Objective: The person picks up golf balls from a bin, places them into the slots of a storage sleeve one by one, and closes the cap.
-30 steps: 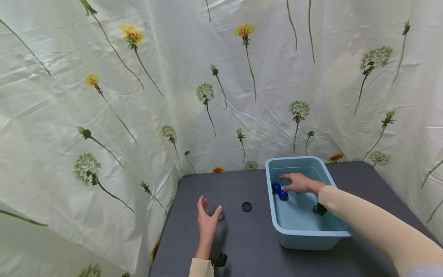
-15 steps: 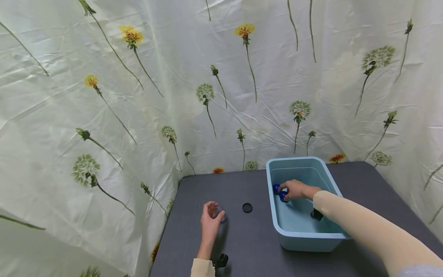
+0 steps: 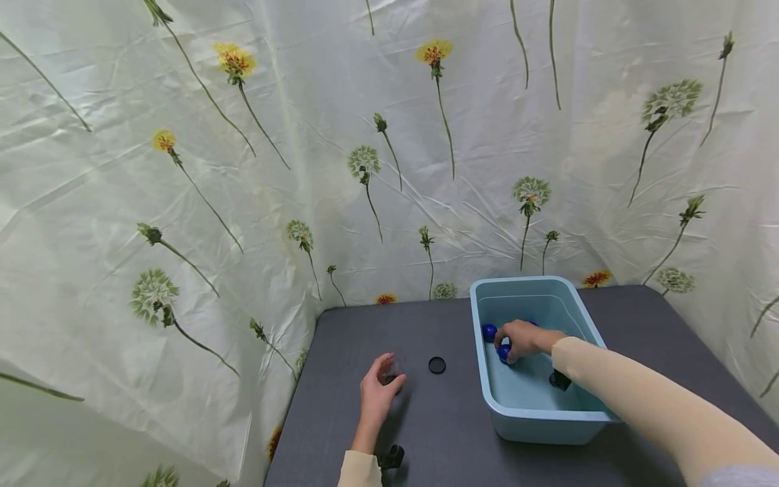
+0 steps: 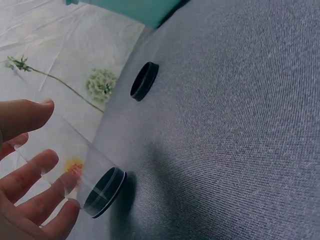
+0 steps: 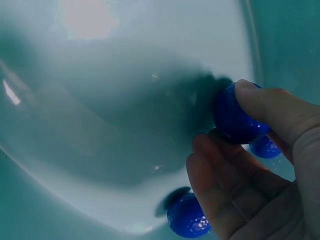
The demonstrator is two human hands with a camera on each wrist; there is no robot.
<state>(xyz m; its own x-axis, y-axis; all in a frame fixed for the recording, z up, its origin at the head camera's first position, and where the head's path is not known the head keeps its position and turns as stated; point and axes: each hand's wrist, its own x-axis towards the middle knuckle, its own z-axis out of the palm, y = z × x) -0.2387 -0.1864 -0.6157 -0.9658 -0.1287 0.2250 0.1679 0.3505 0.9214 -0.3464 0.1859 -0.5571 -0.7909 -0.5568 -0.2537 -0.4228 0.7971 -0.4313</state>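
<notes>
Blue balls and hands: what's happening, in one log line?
left hand: holds clear tube | right hand: pinches blue ball in bin | two other balls: in bin | round black piece: on table

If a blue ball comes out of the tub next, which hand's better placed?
Right, most likely. The right hand is inside the tub, thumb and fingers around a blue ball. The left hand is outside, around the clear tube.
</notes>
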